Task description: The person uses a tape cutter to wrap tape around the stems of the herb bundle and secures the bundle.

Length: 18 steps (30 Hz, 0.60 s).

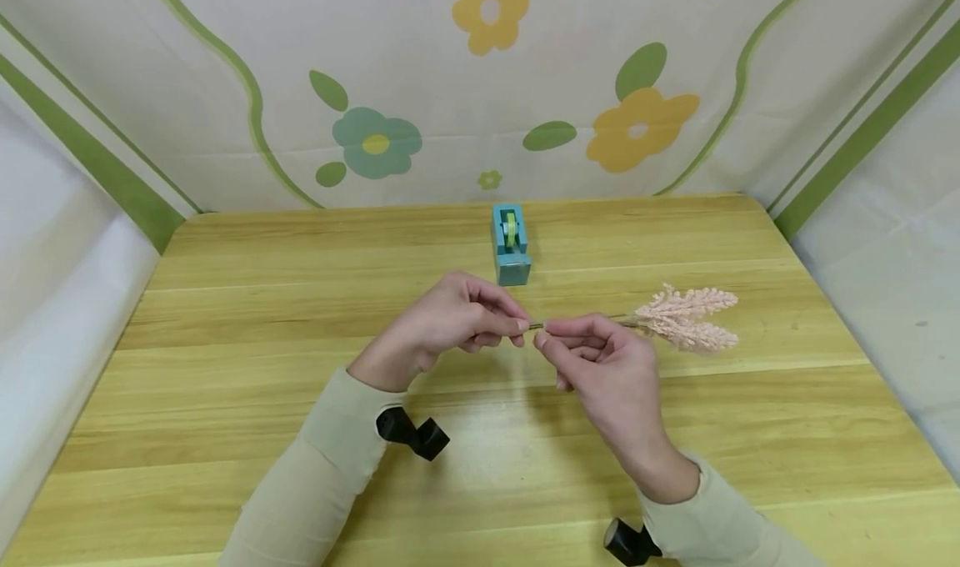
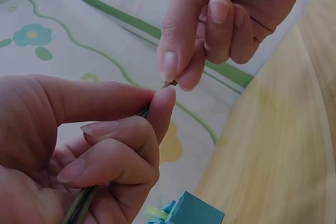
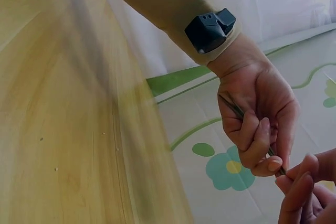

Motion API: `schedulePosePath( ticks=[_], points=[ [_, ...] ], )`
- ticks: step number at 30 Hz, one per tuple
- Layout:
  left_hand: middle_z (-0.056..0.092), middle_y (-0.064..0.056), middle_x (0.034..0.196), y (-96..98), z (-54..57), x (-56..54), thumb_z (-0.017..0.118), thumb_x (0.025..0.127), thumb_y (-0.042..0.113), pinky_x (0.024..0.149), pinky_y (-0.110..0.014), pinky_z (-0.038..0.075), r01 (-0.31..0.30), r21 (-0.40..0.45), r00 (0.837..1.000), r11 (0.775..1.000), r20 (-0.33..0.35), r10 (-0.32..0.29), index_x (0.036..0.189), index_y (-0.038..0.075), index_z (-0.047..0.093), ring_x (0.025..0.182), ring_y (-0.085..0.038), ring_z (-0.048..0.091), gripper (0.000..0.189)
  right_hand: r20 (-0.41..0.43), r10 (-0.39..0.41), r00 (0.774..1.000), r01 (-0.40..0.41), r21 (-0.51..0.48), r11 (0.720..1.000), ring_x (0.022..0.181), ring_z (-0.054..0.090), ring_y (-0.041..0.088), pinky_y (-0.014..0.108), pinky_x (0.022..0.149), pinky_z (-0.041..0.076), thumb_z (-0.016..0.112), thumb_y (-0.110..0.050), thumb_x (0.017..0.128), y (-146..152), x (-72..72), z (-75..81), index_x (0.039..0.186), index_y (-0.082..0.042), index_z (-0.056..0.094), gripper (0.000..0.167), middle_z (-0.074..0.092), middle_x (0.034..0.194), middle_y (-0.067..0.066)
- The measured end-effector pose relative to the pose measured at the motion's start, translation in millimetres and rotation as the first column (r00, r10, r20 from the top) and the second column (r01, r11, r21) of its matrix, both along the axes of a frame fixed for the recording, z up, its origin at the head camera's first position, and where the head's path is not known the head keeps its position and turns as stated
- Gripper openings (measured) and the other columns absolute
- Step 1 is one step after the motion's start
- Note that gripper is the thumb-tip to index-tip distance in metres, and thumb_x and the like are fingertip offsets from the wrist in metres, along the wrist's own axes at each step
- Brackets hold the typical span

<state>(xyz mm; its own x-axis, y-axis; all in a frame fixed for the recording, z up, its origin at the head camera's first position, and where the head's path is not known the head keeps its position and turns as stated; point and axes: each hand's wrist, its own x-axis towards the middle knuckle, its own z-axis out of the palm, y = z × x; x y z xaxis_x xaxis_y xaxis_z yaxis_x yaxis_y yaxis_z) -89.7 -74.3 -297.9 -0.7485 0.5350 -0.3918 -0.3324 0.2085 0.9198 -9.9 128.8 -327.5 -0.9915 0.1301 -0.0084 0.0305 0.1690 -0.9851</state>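
Note:
Two pale pink artificial flower sprays (image 1: 690, 302) lie toward the right in the head view, their thin dark stems (image 1: 536, 326) running left between both hands. My left hand (image 1: 465, 313) pinches the stems between thumb and index finger. In the left wrist view, the stem ends (image 2: 81, 203) pass under its curled fingers and across the palm. Close beside it, my right hand (image 1: 611, 371) pinches the stems with thumb and forefinger, the flower heads beyond its knuckles. A small pale bit shows at its fingertips, too small to identify. Just beyond the hands stands a teal tape dispenser (image 1: 513, 268) holding a yellow-green roll.
The wooden table (image 1: 225, 367) extends around the hands. Behind it hangs a white flower-printed cloth (image 1: 450, 92), with white cloth at both sides. Black wrist cameras (image 1: 412, 434) jut from the beige sleeves. A few tiny specks (image 3: 56, 169) dot the tabletop.

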Motion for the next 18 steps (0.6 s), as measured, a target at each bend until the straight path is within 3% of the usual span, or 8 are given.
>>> schedulePosePath(
  ticks=[18],
  points=[
    [0.074, -0.002, 0.081, -2.0, 1.9, -1.5, 0.073, 0.101, 0.008, 0.053, -0.023, 0.026, 0.022, 0.000, 1.000, 1.000, -0.007, -0.022, 0.107, 0.000, 0.080, 0.056, -0.011, 0.036, 0.012, 0.096, 0.007, 0.995, 0.007, -0.149, 0.989, 0.053, 0.059, 0.011, 0.025, 0.055, 0.056, 0.083, -0.003, 0.093, 0.1, -2.8, -6.3, 0.103, 0.003, 0.078, 0.014, 0.081, 0.083, 0.000]
  ],
)
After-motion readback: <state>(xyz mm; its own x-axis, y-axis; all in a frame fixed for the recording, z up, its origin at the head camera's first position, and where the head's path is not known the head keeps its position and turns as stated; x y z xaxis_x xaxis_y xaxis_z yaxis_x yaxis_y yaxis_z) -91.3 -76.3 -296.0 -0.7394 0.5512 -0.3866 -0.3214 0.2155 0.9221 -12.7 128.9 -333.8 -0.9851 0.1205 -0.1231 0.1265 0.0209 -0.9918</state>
